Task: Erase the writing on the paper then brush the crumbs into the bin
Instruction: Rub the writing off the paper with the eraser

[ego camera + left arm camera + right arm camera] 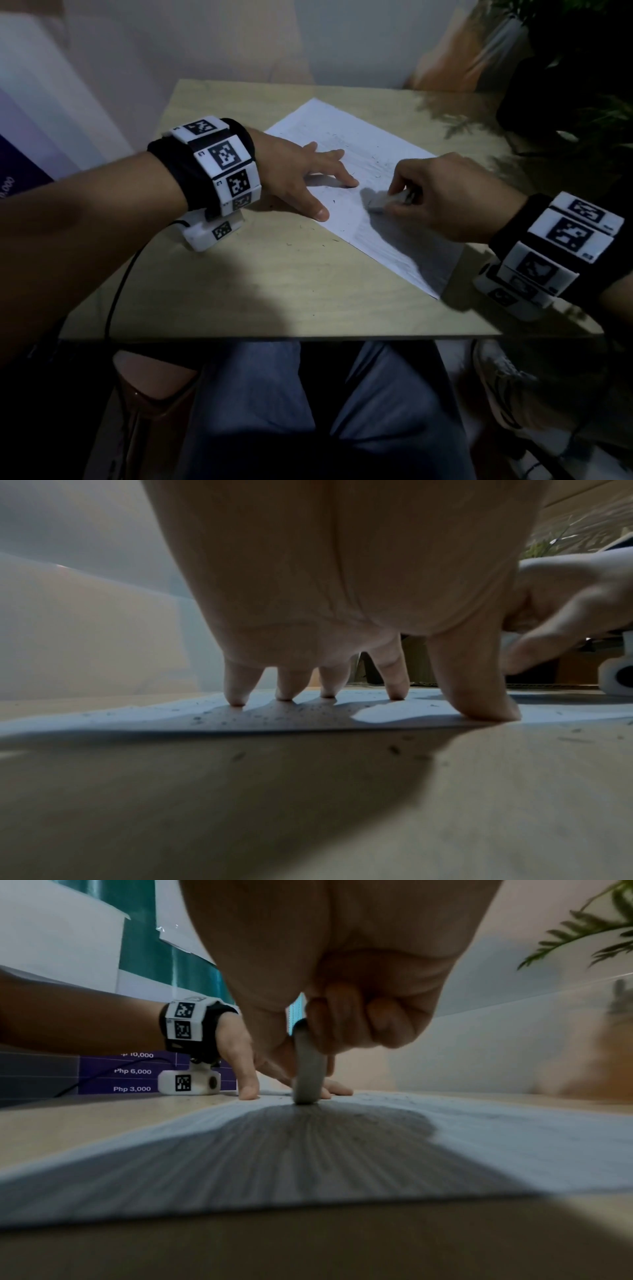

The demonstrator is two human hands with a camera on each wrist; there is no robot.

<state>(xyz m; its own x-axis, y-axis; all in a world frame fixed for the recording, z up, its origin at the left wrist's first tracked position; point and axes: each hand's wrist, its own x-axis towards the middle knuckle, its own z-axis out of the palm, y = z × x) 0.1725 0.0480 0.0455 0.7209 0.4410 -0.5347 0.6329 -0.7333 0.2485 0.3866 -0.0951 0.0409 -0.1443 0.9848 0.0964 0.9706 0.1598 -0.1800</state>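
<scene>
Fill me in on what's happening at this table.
A person is rubbing out pencil writing on a sheet of paper lying on a wooden table. The right hand pinches a grey eraser and presses its end onto the sheet. The left hand is spread flat, fingertips holding the paper down. Dark crumbs lie scattered over the paper and table, not yet brushed away. No bin shows in any view.

Most of the eraser (378, 202) is hidden inside the right hand (445, 198), its exposed end blurred. The writing on the paper (370, 150) is too faint to read. Both forearms are cut off by the head view's edges, and the plant (582, 68) is lost in shadow.
</scene>
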